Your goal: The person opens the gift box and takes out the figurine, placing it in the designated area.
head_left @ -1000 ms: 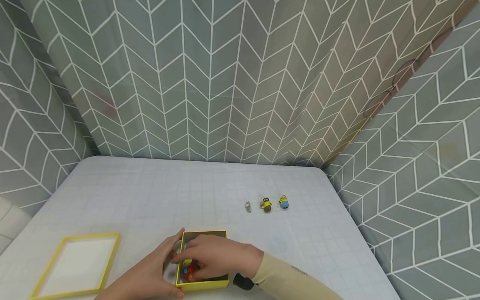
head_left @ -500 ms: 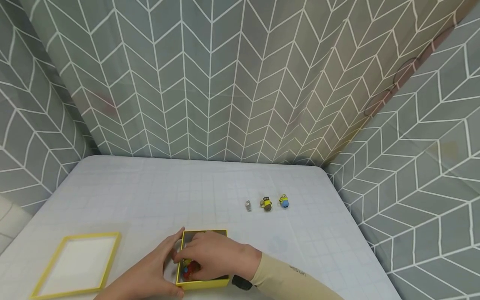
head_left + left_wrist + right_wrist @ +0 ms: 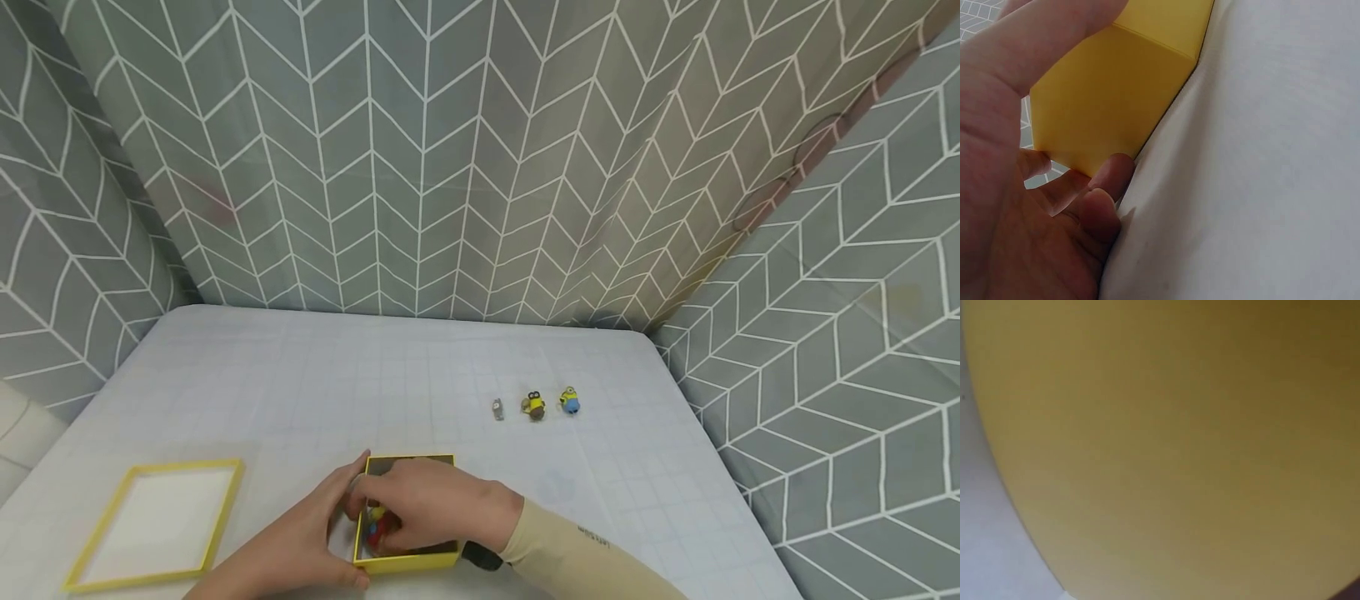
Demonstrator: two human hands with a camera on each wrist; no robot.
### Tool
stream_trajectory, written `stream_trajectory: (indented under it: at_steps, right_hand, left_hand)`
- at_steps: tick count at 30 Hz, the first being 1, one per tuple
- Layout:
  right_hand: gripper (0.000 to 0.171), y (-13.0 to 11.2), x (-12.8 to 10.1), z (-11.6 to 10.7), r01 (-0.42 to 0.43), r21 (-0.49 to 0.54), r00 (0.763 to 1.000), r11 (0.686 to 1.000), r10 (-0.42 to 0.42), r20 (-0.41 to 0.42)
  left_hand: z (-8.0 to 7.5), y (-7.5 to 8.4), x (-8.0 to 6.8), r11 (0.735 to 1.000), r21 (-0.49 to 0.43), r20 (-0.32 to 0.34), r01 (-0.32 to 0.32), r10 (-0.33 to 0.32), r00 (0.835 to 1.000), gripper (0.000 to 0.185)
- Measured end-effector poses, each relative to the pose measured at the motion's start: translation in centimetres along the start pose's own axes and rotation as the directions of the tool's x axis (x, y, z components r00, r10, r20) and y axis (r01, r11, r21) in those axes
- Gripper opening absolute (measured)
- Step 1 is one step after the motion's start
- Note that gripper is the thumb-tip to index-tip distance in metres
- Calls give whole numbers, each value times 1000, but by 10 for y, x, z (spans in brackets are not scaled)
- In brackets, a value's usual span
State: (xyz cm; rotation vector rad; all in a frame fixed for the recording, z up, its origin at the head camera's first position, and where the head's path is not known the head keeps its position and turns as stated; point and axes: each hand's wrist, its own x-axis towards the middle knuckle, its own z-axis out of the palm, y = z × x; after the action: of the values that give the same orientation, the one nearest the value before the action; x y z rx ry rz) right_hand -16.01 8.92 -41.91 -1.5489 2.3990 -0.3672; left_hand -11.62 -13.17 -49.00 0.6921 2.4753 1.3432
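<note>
A small yellow box [image 3: 408, 563] stands near the table's front edge, with red and yellow toy pieces [image 3: 378, 525] inside. My left hand [image 3: 315, 533] grips its left side. The thumb lies along the wall, and the fingers [image 3: 1100, 206] curl at the lower corner of the box [image 3: 1116, 94]. My right hand [image 3: 427, 508] reaches down into the box over the pieces. Its fingertips are hidden, so I cannot tell whether they hold anything. The right wrist view is filled by a blurred yellow box wall [image 3: 1179, 456].
The box's yellow-rimmed lid [image 3: 187, 464] lies flat at the front left. Three tiny figures stand in a row right of centre: a grey one [image 3: 498, 409], a yellow-and-brown one [image 3: 535, 405] and a yellow-and-blue one [image 3: 569, 401]. Patterned curtains close off the white table [image 3: 300, 383].
My right hand has shifted slightly inside the box. The left hand keeps its hold, and the box has stayed in place.
</note>
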Motion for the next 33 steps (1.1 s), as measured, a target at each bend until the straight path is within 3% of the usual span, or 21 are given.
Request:
stream_trajectory:
  at_steps: [4, 8, 16, 23, 27, 33]
  right_hand:
    - [40, 0, 0, 0, -62, 17, 998, 998, 62, 18]
    - [38, 1, 0, 1, -113, -48, 992, 992, 116, 46]
    - [44, 0, -1, 3, -82, -153, 994, 985, 92, 60]
    - [39, -3, -2, 9, -120, -169, 993, 978, 121, -7]
    - [38, 0, -3, 8, -164, -81, 986, 983, 166, 10]
    - [41, 4, -9, -7, -210, 192, 978, 959, 209, 24]
  left_hand:
    - [0, -2, 1, 1000, 5, -8, -28, 29, 1000, 134]
    - [0, -3, 1, 1000, 2, -5, -27, 27, 1000, 132]
    - [1, -1, 1, 999, 36, -22, -17, 18, 1000, 133]
    - [-1, 1, 2, 1000, 21, -9, -14, 14, 1000, 132]
    - [-1, 0, 2, 1000, 15, -3, -10, 10, 1000, 132]
    - [0, -1, 3, 999, 46, -17, -28, 29, 999, 132]
